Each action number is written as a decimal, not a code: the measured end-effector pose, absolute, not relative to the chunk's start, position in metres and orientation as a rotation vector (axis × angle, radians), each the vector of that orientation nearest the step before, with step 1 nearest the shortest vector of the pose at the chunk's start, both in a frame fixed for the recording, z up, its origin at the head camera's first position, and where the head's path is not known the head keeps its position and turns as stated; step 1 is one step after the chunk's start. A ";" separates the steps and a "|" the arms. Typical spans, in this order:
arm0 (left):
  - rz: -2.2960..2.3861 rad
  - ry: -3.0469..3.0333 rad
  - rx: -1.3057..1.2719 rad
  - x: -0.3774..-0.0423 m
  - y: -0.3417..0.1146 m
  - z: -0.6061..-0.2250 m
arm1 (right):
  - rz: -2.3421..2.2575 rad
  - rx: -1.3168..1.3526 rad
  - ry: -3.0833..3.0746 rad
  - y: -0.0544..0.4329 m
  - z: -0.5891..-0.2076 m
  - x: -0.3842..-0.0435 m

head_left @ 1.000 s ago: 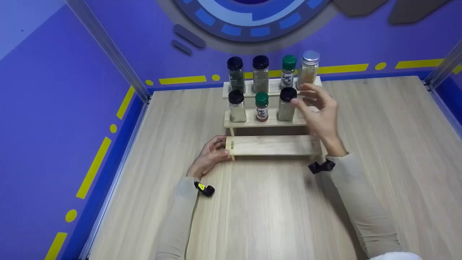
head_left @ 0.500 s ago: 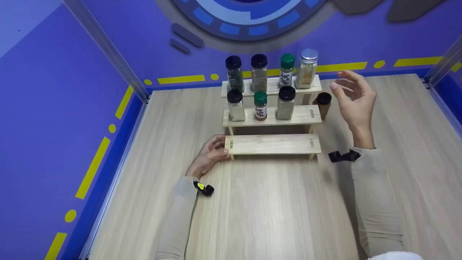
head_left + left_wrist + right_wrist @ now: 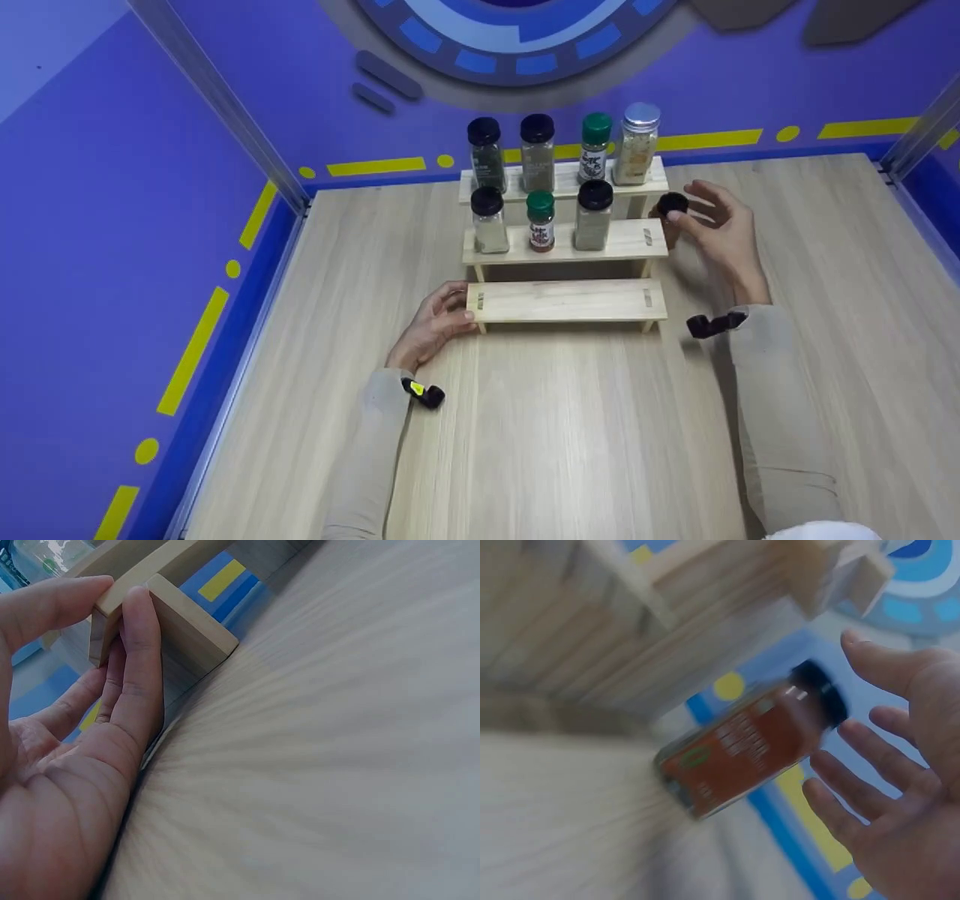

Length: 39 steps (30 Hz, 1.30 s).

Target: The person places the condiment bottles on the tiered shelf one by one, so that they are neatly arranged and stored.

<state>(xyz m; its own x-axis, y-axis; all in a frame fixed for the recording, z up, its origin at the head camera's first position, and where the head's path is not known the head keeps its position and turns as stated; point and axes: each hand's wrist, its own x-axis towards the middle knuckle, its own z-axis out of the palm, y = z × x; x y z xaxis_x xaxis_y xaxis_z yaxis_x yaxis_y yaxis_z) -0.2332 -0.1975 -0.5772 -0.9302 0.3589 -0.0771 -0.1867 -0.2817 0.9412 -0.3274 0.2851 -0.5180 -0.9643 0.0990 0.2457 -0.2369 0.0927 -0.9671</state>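
Note:
My left hand (image 3: 429,328) holds the left end of the lowest shelf of a three-tier wooden spice rack (image 3: 566,301), thumb and fingers pinching the board in the left wrist view. Just right of the rack, a spice jar (image 3: 742,750) with reddish-brown contents and a black lid stands on the table. Around that lid my right hand (image 3: 726,238) is spread, thumb on the near side and fingers beyond. The right wrist view, somewhat blurred, shows the fingers (image 3: 881,754) loosely extended with a gap to the lid. From the head, the hand partly hides the jar's body.
On the middle tier stand a black-lidded jar (image 3: 491,225), a small green-lidded jar (image 3: 541,225) and another black-lidded jar (image 3: 594,221). The top tier bears several more, including a silver-lidded jar (image 3: 637,150) at its right end. Blue-purple panels (image 3: 750,97) enclose the table.
My right hand has drawn back from the middle tier out to the right, then come down and in to the black-lidded jar beside the rack. The left hand keeps its place.

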 end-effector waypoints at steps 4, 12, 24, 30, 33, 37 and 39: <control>2.269 1.615 0.208 -0.233 -0.196 -0.577 | 2.037 0.092 -2.128 0.285 -0.533 -0.332; 2.265 1.616 0.228 -0.233 -0.196 -0.577 | 1.970 0.179 -2.199 0.281 -0.543 -0.327; 2.262 1.630 0.224 -0.233 -0.196 -0.578 | 1.933 0.168 -2.226 0.285 -0.560 -0.333; 2.260 1.644 0.222 -0.232 -0.195 -0.577 | 1.896 0.108 -2.223 0.284 -0.561 -0.335; 2.257 1.649 0.225 -0.232 -0.196 -0.576 | 1.879 0.039 -2.212 0.283 -0.556 -0.334; 2.257 1.660 0.216 -0.232 -0.196 -0.575 | 1.833 0.002 -2.203 0.282 -0.544 -0.331; 2.258 1.663 0.210 -0.232 -0.197 -0.575 | 1.806 0.022 -2.186 0.282 -0.537 -0.330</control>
